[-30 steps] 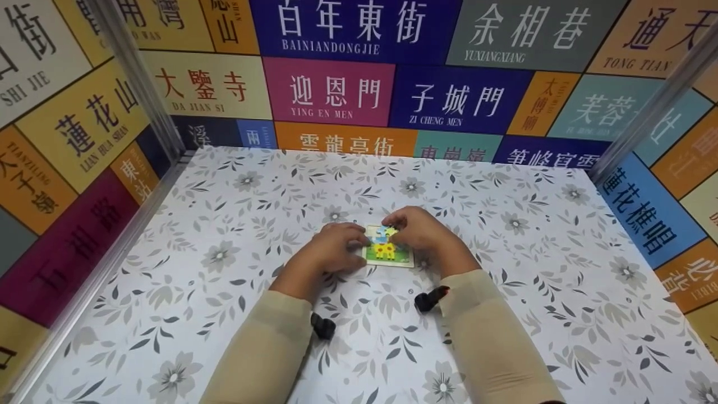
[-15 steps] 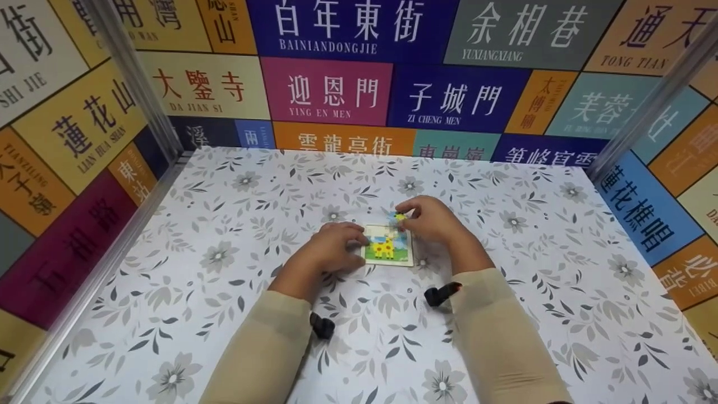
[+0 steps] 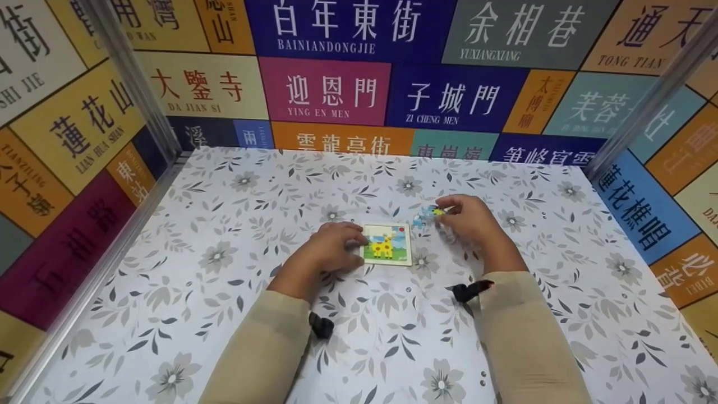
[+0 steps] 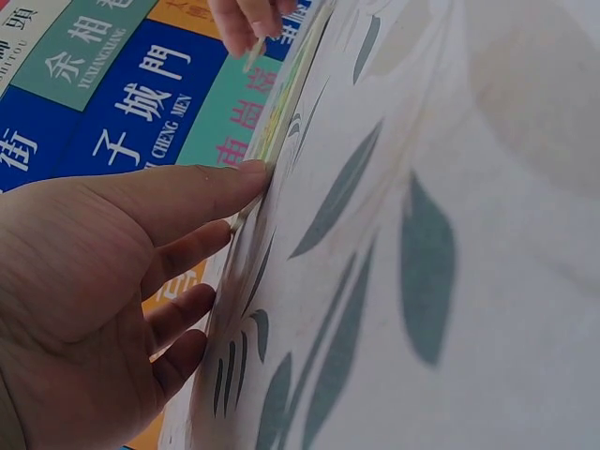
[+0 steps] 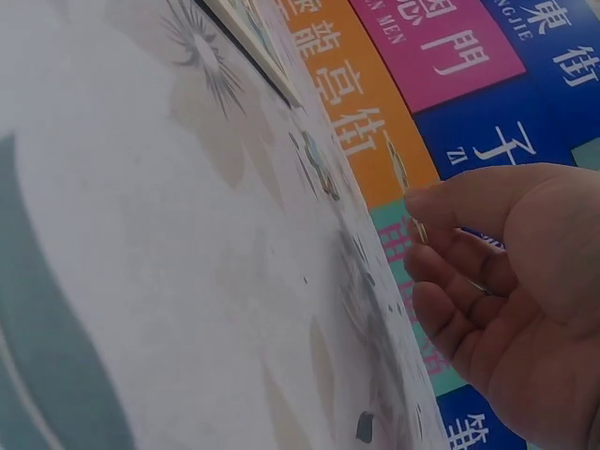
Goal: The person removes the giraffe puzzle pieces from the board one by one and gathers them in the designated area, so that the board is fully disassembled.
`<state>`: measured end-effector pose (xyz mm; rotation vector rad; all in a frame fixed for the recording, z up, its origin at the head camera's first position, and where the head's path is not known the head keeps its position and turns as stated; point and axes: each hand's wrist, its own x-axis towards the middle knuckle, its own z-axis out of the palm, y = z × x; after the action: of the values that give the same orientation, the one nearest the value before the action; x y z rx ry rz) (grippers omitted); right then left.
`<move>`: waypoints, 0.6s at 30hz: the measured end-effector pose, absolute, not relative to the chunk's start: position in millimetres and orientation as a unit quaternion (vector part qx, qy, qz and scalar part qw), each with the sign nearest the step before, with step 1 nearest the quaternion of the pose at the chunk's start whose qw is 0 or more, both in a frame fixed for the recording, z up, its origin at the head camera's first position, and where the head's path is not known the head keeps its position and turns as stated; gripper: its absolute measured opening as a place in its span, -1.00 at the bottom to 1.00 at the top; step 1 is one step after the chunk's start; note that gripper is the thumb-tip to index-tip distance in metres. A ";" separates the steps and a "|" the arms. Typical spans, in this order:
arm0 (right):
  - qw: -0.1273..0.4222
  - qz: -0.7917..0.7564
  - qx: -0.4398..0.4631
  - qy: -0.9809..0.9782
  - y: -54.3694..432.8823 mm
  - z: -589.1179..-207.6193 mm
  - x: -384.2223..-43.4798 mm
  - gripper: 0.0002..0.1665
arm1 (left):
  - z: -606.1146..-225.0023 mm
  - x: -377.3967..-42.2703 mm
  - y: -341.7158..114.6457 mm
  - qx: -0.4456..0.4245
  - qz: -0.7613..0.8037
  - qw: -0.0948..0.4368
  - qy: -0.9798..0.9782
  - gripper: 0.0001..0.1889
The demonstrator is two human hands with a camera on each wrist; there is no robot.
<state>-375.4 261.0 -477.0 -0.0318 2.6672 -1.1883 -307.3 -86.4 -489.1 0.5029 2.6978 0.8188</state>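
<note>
A small jigsaw puzzle (image 3: 382,247) lies flat in a pale frame on the table, showing a yellow spotted giraffe on green grass. Its upper left part shows bare pale backing. My left hand (image 3: 332,247) holds the frame's left edge; in the left wrist view the thumb (image 4: 220,187) and index finger meet at that edge. To the right of the frame, my right hand (image 3: 470,217) pinches a yellow and blue puzzle piece (image 5: 398,161) between thumb and fingers, just over the table. A loose bluish puzzle piece (image 3: 418,220) lies between that hand and the frame.
A white tablecloth (image 3: 252,331) with grey flowers and leaves covers the table. Upright panels (image 3: 331,90) with colourful Chinese lettering close off the back and both sides. Black wrist cameras (image 3: 322,325) sit at both sleeves.
My right hand has lifted a piece from the puzzle's top and carried it right, off the frame. Backing shows where it was. The left hand has stayed at the frame's left edge.
</note>
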 end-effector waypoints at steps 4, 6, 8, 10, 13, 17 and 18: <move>0.106 -0.414 -0.015 0.904 269.5 -481.7 -373.9 -0.49 | -489.2 -307.2 -87.4 0.178 0.281 0.133 0.934 -0.57; 0.107 -0.419 -0.014 0.902 272.3 -484.5 -373.6 -0.48 | -489.5 -306.7 -88.1 0.178 0.281 0.132 0.934 -0.57; 0.110 -0.424 -0.014 0.899 274.1 -487.4 -373.7 -0.48 | -490.2 -306.4 -88.5 0.177 0.282 0.133 0.933 -0.57; 0.112 -0.427 -0.012 0.897 275.2 -490.0 -374.2 -0.47 | -491.1 -306.3 -88.7 0.176 0.283 0.134 0.933 -0.58; 0.114 -0.429 -0.008 0.896 276.1 -493.4 -374.9 -0.48 | -491.7 -306.8 -88.6 0.176 0.281 0.135 0.934 -0.57; 0.115 -0.427 -0.007 0.897 276.7 -496.4 -375.5 -0.47 | -491.1 -307.8 -88.1 0.178 0.277 0.135 0.934 -0.57; 0.116 -0.425 -0.008 0.898 276.8 -496.9 -375.7 -0.46 | -490.9 -307.8 -88.0 0.178 0.278 0.136 0.934 -0.57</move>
<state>-375.7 276.8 -496.9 -0.0231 2.6299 -1.2450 -307.8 -88.0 -490.9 0.5152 2.7052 0.8056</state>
